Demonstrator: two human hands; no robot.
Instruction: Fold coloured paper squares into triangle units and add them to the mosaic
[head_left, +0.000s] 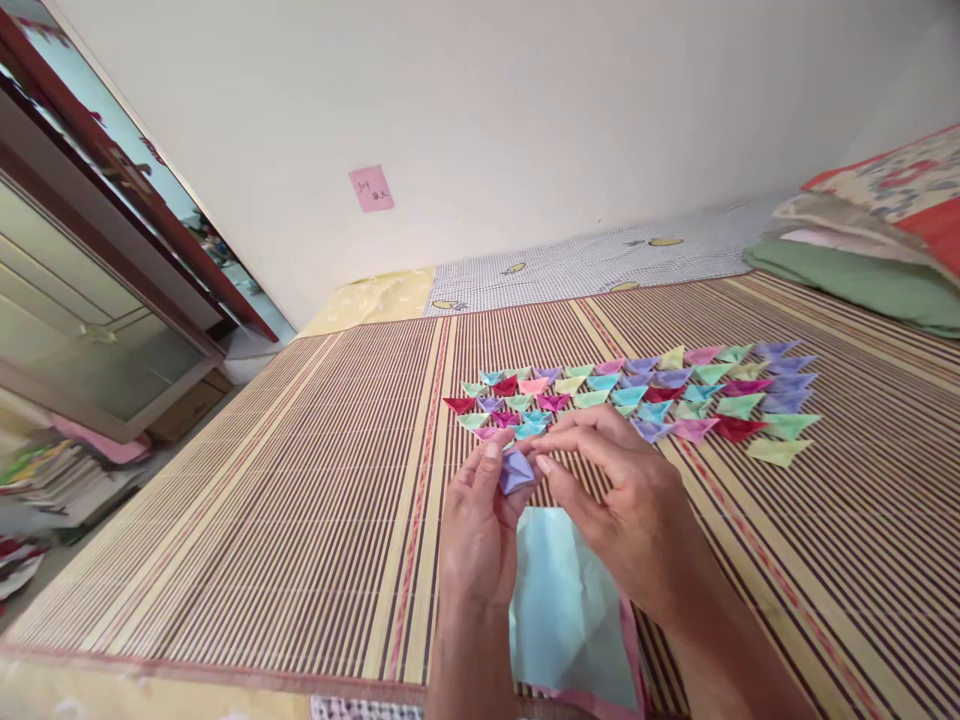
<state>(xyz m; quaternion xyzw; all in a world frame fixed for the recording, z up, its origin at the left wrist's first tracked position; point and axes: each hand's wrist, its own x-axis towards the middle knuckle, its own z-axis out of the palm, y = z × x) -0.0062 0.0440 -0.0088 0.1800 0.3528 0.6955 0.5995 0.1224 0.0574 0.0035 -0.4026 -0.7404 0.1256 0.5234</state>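
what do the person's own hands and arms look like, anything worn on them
The left hand and right hand are bare: no gloves, rings or bracelets show. The left forearm and right forearm show no sleeve or watch as far as the picture's edge. No markings can be made out.

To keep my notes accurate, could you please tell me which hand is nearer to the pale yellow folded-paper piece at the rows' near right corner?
Right: the right hand is left of the pale yellow piece, not touching it; the left hand is farther left.
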